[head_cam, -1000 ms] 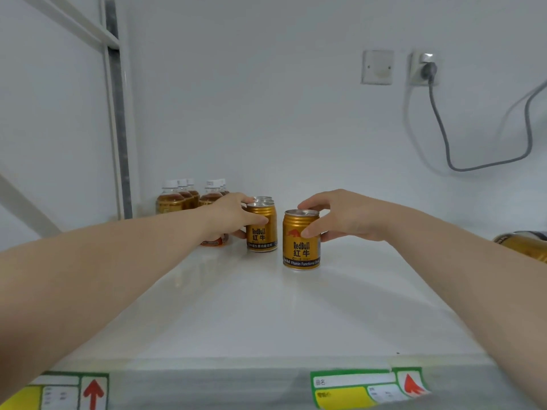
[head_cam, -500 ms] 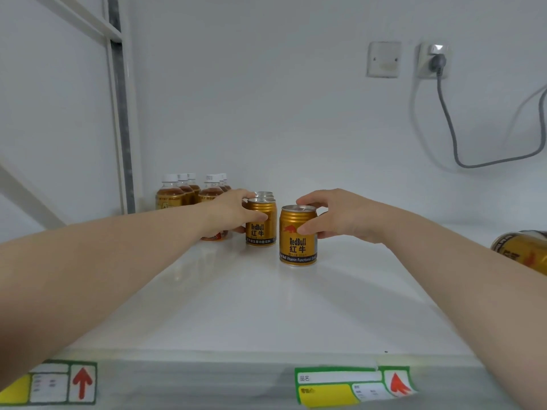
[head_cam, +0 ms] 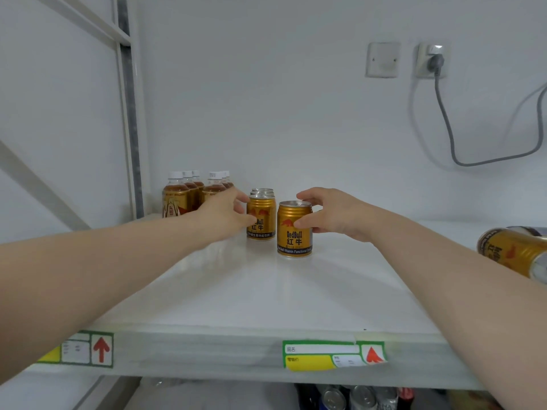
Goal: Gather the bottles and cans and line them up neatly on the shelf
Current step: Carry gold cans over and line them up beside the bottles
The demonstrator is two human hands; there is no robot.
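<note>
Two rows of brown tea bottles [head_cam: 177, 193] with white caps stand at the back left of the white shelf [head_cam: 266, 291]. Beside them runs a row of gold Red Bull cans, its front can [head_cam: 262, 220] upright. My left hand [head_cam: 225, 216] touches that can's left side with curled fingers. A separate gold can [head_cam: 294, 230] stands just right of the row and slightly nearer. My right hand [head_cam: 331, 213] grips it at the top and side, thumb on its front.
Another gold can [head_cam: 515, 253] lies on its side at the right edge of the shelf. A white shelf post [head_cam: 130, 113] rises at the left. A socket with a grey cable [head_cam: 444, 113] is on the back wall. Price labels [head_cam: 331, 355] line the shelf's front lip; cans show below.
Both hands stay on their cans with almost no shift. The head camera has tilted slightly, so the shelf lip and the lying can show more.
</note>
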